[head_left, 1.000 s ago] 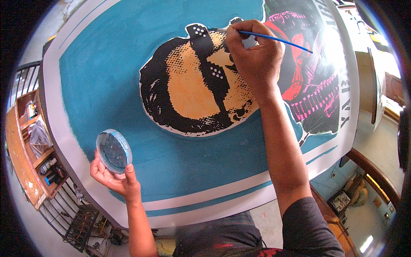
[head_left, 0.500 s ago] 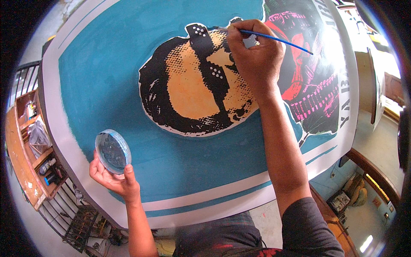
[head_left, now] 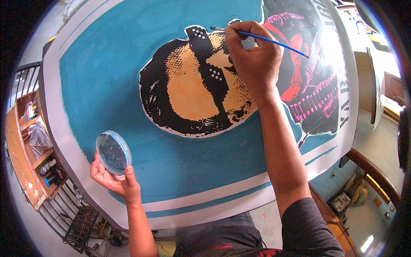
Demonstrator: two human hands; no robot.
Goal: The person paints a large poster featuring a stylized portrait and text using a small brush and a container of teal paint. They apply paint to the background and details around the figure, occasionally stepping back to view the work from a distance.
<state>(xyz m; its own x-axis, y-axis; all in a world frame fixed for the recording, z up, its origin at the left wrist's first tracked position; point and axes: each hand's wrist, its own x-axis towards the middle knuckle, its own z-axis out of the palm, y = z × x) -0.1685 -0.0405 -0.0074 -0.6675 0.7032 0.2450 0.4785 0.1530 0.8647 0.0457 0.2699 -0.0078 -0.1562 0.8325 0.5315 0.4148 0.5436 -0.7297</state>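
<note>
A large painted sheet [head_left: 180, 171] lies in front of me, with a teal ground and a white border. On it is a black-and-tan portrait [head_left: 192, 85] wearing pixelated dark glasses, outlined in white. My right hand [head_left: 254, 58] pinches a thin blue paintbrush [head_left: 278, 40] above the portrait. The brush tip points left, close to the white outline beside the glasses; I cannot tell whether it touches. Low on the left, my left hand [head_left: 115, 177] holds a round, clear shallow dish [head_left: 113, 150] with bluish paint on it, tilted over the sheet's edge.
Red, pink and black painted areas [head_left: 308, 77] and black lettering [head_left: 343, 103] fill the sheet's right side. Left of it stands an open wooden shelf [head_left: 36, 141] with bottles and a plastic bag, near black metal bars [head_left: 55, 218]. Wooden furniture [head_left: 334, 214] stands at the lower right.
My right hand has shifted slightly left, and the brush tip now shows clear of the fingers, next to the glasses. My left hand and the dish stay nearly still.
</note>
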